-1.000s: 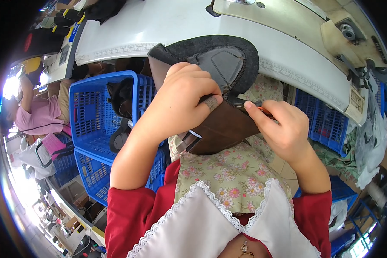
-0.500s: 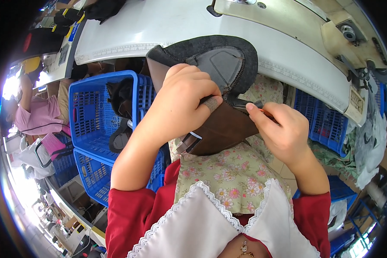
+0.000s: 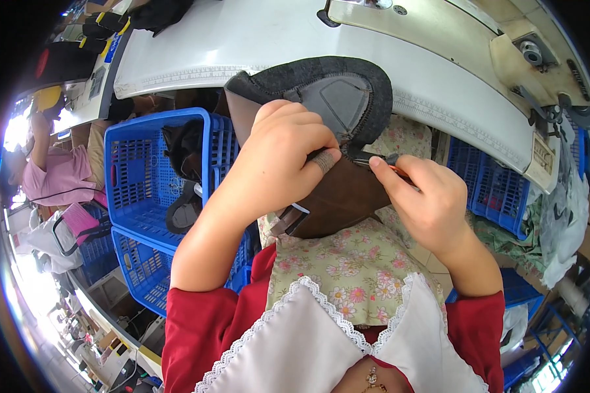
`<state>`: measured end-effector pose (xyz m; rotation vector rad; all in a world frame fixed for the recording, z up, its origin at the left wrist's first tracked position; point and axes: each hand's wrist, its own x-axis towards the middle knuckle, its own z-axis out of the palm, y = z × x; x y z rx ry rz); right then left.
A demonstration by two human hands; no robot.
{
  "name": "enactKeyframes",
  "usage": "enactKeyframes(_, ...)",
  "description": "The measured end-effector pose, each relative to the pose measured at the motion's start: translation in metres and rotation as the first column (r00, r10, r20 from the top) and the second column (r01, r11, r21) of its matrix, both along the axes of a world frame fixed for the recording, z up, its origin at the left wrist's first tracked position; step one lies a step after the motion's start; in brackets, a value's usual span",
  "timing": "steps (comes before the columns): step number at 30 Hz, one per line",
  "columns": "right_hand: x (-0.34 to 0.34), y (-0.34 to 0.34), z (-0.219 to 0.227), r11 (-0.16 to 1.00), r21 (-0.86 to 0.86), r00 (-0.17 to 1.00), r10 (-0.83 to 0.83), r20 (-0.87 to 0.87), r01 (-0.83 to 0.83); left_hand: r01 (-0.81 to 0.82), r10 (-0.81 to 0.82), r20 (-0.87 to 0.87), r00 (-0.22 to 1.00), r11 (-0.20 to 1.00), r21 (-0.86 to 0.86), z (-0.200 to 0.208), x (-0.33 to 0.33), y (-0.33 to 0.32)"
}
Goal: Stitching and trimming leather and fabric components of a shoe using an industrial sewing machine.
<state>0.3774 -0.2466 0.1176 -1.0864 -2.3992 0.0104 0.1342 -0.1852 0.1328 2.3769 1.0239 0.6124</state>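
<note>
A brown leather shoe upper [image 3: 347,196] with a dark fuzzy lining [image 3: 351,69] lies over my lap, its far part against the white table edge. My left hand [image 3: 288,154] is closed on it, thumb and fingers pinching near the inner seam; a greyish band wraps a finger or the thumb. My right hand [image 3: 429,200] is closed round small thread snips [image 3: 377,160] with dark and orange parts. Their tips meet the seam at the notch of the lining, close to my left thumb. The handle is mostly hidden in my palm.
Ahead stands a white sewing table [image 3: 255,46] with a cream machine [image 3: 432,33]. Blue baskets [image 3: 154,216] holding dark pieces are at my left, another blue basket [image 3: 485,183] at my right. A person in pink [image 3: 62,173] sits at far left. Floral apron [image 3: 341,268] covers my lap.
My right hand and the snips have shifted slightly left, toward the seam by my left thumb. The upper and my left hand have barely moved.
</note>
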Motion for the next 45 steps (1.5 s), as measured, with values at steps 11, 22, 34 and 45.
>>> enactKeyframes(11, 0.000, 0.000, -0.003, 0.999, -0.029, 0.999, -0.019, -0.049, 0.017, -0.014, 0.014, -0.002, 1.000, 1.000, -0.015, 0.001, 0.000, 0.000)
enactKeyframes(22, -0.006, 0.000, 0.011, 0.997, -0.071, 0.999, -0.039, -0.014, 0.038, -0.019, 0.019, -0.019, 1.000, 1.000, 0.006, 0.004, 0.003, -0.002)
enactKeyframes(34, -0.008, -0.001, 0.004, 0.996, -0.080, 0.999, -0.032, -0.022, 0.030, -0.033, 0.033, -0.004, 0.999, 0.999, 0.002, 0.001, 0.000, -0.003)
enactKeyframes(45, -0.009, -0.001, 0.002, 0.998, -0.052, 0.999, -0.025, -0.034, 0.023, -0.046, 0.046, 0.000, 0.999, 0.999, 0.005, 0.001, 0.001, -0.005)
